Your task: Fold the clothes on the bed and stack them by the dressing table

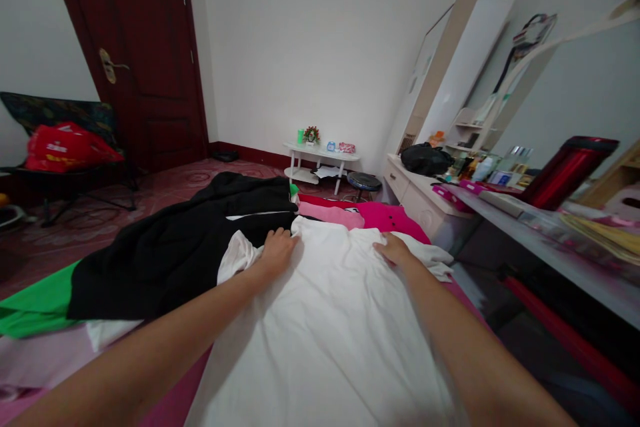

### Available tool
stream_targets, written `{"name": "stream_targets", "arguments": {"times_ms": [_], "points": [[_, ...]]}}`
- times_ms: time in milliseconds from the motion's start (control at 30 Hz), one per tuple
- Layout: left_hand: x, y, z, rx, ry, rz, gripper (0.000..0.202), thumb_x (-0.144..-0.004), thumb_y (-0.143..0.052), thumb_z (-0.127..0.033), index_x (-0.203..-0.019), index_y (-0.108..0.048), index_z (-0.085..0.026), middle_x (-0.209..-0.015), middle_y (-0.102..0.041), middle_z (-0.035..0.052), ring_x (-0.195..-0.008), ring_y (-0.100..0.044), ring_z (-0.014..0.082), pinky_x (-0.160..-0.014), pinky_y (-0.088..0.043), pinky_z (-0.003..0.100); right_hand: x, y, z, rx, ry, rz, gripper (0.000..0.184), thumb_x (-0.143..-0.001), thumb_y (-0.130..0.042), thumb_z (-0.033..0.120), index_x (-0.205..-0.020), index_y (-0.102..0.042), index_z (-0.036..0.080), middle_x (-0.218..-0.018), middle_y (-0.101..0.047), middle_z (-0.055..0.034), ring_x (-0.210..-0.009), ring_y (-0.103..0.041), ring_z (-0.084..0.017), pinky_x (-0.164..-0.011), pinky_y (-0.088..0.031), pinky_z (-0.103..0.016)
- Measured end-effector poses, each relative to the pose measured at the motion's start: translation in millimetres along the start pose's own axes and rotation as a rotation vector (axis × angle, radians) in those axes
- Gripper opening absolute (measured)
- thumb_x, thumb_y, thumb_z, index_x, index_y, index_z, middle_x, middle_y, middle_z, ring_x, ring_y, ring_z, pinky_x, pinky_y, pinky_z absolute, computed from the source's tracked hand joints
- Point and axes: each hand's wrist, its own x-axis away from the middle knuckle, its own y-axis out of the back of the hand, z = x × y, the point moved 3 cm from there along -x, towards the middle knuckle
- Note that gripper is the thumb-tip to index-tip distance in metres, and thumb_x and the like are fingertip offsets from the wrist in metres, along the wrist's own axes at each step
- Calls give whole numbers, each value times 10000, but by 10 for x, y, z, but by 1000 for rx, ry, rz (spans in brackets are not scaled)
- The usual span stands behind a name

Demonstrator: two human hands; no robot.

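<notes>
A white T-shirt [345, 320] lies spread out in front of me, with its neckline away from me and a short sleeve on each side. My left hand [280, 250] is at its left shoulder, fingers curled down on the cloth. At the right shoulder, my right hand [393, 249] pinches the fabric between thumb and fingers. To the left is a heap of black clothing [165, 253], close to my left hand. Pink and magenta cloth [390, 217] lies just beyond the neckline.
Green cloth [40, 300] sticks out from under the black heap. On the right stand a dressing table [420, 190] and a cluttered shelf [550, 240] with a red flask [570, 170]. A small white table [320, 152] is by the far wall; a chair [60, 170] holds a red bag.
</notes>
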Motion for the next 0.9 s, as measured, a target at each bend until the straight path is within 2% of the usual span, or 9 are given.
{"name": "stream_targets", "arguments": {"times_ms": [100, 167, 333, 400, 467, 600, 700, 800, 900], "points": [[49, 38, -38, 25, -78, 17, 410, -865, -379, -60, -1171, -610, -204, -1087, -562, 126, -1003, -515, 249, -863, -424, 382, 49, -18, 51, -147, -159, 119, 626, -786, -678, 329, -1325, -438, 119, -482, -528, 70, -416, -526, -134, -497, -493, -297], [76, 55, -61, 36, -126, 31, 406, -846, -412, -59, -1150, -625, -223, -1126, -550, 119, -1013, -519, 244, -837, -448, 357, 73, -20, 97, -248, -243, 168, 594, -804, -680, 320, -1308, -437, 120, -461, -498, 92, -373, -476, -106, -447, -475, -275], [108, 75, -81, 47, -190, 21, 508, -791, -404, 18, -1207, -586, -210, -1221, -546, 100, -1050, -520, 232, -853, -468, 335, 135, -24, 130, -497, -331, 152, 226, -914, -576, 306, -1043, -584, 121, -730, -605, 22, -520, -540, -64, -491, -483, -206], [125, 65, -74, 52, -183, 2, 564, -778, -389, 41, -1271, -535, -189, -1262, -537, 95, -1072, -510, 227, -881, -461, 331, 183, -33, 121, -605, -324, 68, 201, -927, -550, 319, -973, -584, 126, -755, -608, 20, -529, -549, -64, -478, -481, -195], [149, 60, -63, 57, -175, -52, 596, -785, -386, 37, -1329, -482, -185, -1303, -521, 80, -1088, -493, 221, -885, -462, 321, 248, -27, 121, -715, -299, -58, 149, -924, -529, 291, -939, -543, 143, -659, -595, 44, -467, -545, -68, -437, -467, -182], [146, 143, -46, 13, -229, -216, 548, -847, -384, -11, -1352, -472, -205, -1368, -489, 38, -1049, -481, 215, -790, -488, 291, 358, 79, 167, -914, -188, -252, 93, -867, -516, 270, -902, -461, 204, -615, -642, 52, -515, -643, -101, -479, -516, -174], [1, 320, -24, -31, -310, -295, 492, -878, -384, -39, -1328, -507, -193, -1384, -484, 25, -1042, -474, 212, -797, -480, 286, 321, 235, 224, -986, -123, -270, 154, -783, -581, 279, -873, -483, 202, -645, -683, 7, -576, -684, -140, -480, -523, -183], [-269, 536, 21, -82, -362, -332, 481, -878, -392, -36, -1317, -518, -185, -1385, -486, 30, -1073, -468, 205, -852, -460, 280, 203, 406, 275, -994, -94, -253, 210, -717, -621, 298, -856, -510, 186, -672, -695, -45, -606, -693, -179, -466, -518, -206], [-548, 664, 86, -143, -359, -310, 440, -891, -393, -55, -1291, -542, -163, -1414, -458, 59, -1117, -469, 213, -883, -448, 299, 132, 520, 299, -963, -50, -270, 372, -667, -654, 316, -989, -512, 196, -938, -709, -97, -825, -700, -207, -603, -559, -253]]}}
